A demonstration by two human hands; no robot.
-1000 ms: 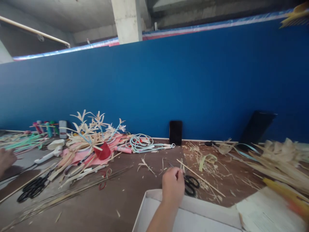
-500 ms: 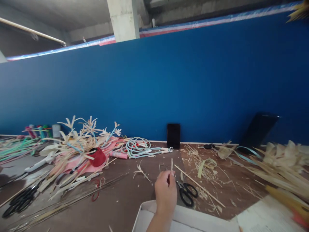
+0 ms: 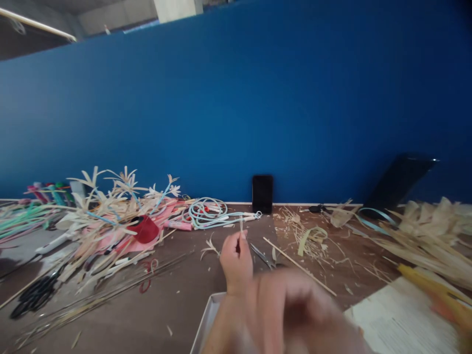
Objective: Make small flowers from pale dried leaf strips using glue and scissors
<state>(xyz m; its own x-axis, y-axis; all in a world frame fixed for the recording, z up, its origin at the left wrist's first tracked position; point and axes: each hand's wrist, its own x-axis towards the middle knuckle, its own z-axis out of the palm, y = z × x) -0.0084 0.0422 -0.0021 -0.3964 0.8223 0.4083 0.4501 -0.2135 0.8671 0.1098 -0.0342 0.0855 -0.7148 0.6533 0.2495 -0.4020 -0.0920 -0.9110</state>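
Note:
My left hand [image 3: 236, 263] is closed in a pinch above the middle of the table. A thin pale straw strand [image 3: 241, 223] sticks up from its fingertips. Close to the camera, my right hand [image 3: 298, 307] is large and smeared by motion, its fingers bent, and what they hold, if anything, cannot be made out. The blades of a pair of scissors [image 3: 262, 256] show just beyond it; their black handles are hidden behind this hand. Left of my left hand lies a small straw flower [image 3: 210, 247]. A white box [image 3: 208, 317] is mostly covered by my arms.
Straw flowers [image 3: 125, 184], a red spool [image 3: 145, 229] and black-handled scissors [image 3: 35, 295] crowd the left. A coiled pale-blue cord [image 3: 206, 212] and an upright phone [image 3: 262, 194] stand near the blue partition [image 3: 236, 98]. Straw scraps [image 3: 313, 241], a thin stick [image 3: 300, 266] and a printed sheet [image 3: 401, 314] lie right.
My right hand has come into view from below, covering the scissors' handles and part of the box. My left hand has moved slightly left and up with the strand. The view has tilted down.

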